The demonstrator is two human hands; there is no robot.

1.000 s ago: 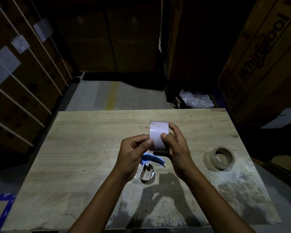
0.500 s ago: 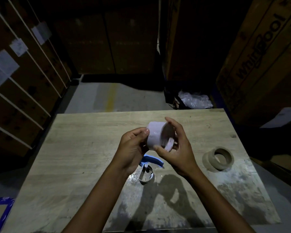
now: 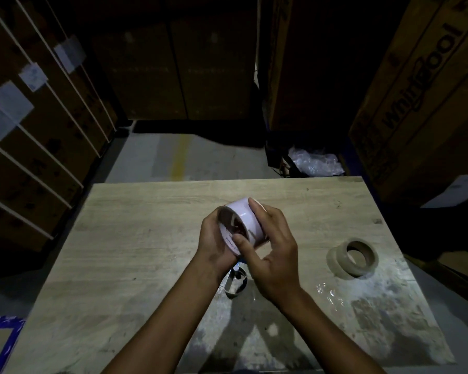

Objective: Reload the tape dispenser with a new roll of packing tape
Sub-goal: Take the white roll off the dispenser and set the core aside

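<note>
Head view shows both hands raised over the wooden table, clasped on a new roll of tape that is tilted so its open core faces left and toward the camera. The left hand cups the roll's near-left rim; the right hand wraps its white outer face, forefinger over the top and thumb pressed on the printed core edge. By my reading the step in hand is finding and freeing the tape's loose end, so the roll should be turned slowly under the thumb until the edge catches, then peeled a short tab without letting it fold back on itself. Just below the roll, partly hidden by the wrists, lies the tape dispenser, a metal loop with a blue part; the hands must clear it before the roll can go on. To the right of the roll, well apart, rests a spent cardboard core. Crumpled clear film glints nearer the table's front and could snag a sticky tab.
</note>
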